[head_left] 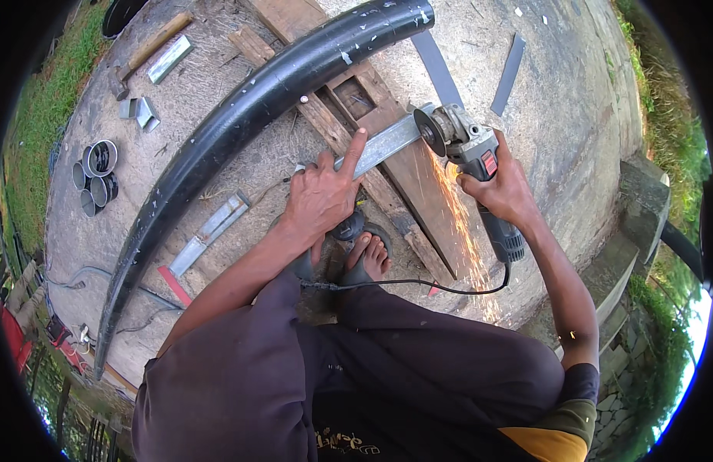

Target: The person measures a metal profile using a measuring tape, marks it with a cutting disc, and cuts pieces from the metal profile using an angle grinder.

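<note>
My right hand (pixel 509 189) is wrapped round a grey and black angle grinder (pixel 491 219). The grinder's disc (pixel 429 133) meets the far end of a silver square metal tube (pixel 389 144). A stream of orange sparks (pixel 458 223) flies from there down toward my right knee. My left hand (pixel 319 200) presses and grips the near end of the tube, its index finger stretched along the metal and the others curled. Under the tube lie wooden planks (pixel 422 196). The tube's near end is hidden by my left hand.
A long curved black pipe (pixel 271 85) crosses beyond my left hand. A hammer (pixel 152 50), cut metal pieces (pixel 171 59) and several short pipe rings (pixel 102 158) lie at the left. Flat grey strips (pixel 509 73) lie far right. The grinder's cord (pixel 418 286) runs past my bare foot (pixel 369 254).
</note>
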### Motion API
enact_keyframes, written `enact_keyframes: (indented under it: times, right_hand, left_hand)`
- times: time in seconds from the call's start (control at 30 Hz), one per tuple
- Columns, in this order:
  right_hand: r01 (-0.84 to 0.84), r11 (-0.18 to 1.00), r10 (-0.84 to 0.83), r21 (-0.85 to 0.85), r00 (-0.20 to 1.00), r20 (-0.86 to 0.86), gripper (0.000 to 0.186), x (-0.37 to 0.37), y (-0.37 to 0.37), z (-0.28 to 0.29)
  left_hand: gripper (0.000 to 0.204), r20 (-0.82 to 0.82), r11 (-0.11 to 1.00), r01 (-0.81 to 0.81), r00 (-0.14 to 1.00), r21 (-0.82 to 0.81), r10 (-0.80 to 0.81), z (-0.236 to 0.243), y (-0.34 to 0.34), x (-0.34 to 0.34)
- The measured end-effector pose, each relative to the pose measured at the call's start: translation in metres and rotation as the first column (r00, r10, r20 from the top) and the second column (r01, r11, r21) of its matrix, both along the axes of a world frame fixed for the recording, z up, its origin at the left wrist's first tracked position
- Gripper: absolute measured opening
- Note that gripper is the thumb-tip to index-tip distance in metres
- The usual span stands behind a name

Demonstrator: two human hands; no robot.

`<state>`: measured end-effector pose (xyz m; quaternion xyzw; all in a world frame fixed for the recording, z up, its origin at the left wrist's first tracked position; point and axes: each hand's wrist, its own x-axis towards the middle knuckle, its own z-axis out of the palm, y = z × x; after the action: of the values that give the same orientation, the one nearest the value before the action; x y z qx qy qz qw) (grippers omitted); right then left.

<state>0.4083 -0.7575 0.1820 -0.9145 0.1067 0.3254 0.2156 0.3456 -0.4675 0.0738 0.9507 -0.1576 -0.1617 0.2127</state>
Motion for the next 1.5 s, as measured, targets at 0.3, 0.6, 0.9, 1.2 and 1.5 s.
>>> enact_keyframes:
  times: [0.3, 0.6, 0.9, 1.2, 1.5]
  right_hand:
    - [0.047, 0.999, -0.047, 0.004, 0.999, -0.028, 0.106, 0.007, 0.004, -0.004]
    - [-0.04, 0.998, 0.035, 0.041, 0.994, 0.105, 0.109, 0.023, 0.01, -0.01]
    - [-0.016, 0.995, 0.002, 0.101, 0.99, 0.138, 0.107, 0.006, 0.0, 0.007]
    - [0.036, 0.999, -0.038, 0.029, 0.997, 0.064, 0.094, -0.021, -0.016, 0.004]
    - [-0.018, 1.0, 0.018, -0.01, 0.999, 0.038, 0.097, -0.022, -0.018, 0.001]
  left_hand:
    - [0.084, 0.004, 1.0, 0.004, 1.0, 0.0, -0.004, -0.002, 0.0, -0.001]
    - [0.084, -0.001, 1.0, 0.008, 1.0, -0.02, -0.008, -0.003, 0.0, 0.001]
    - [0.086, -0.023, 0.998, -0.022, 1.0, -0.054, 0.021, 0.0, 0.002, 0.001]
    - [0.082, 0.019, 0.998, -0.002, 1.0, -0.06, 0.003, -0.004, 0.0, 0.001]
    - [0.08, -0.036, 0.997, -0.039, 0.999, -0.062, 0.037, -0.001, -0.001, 0.001]
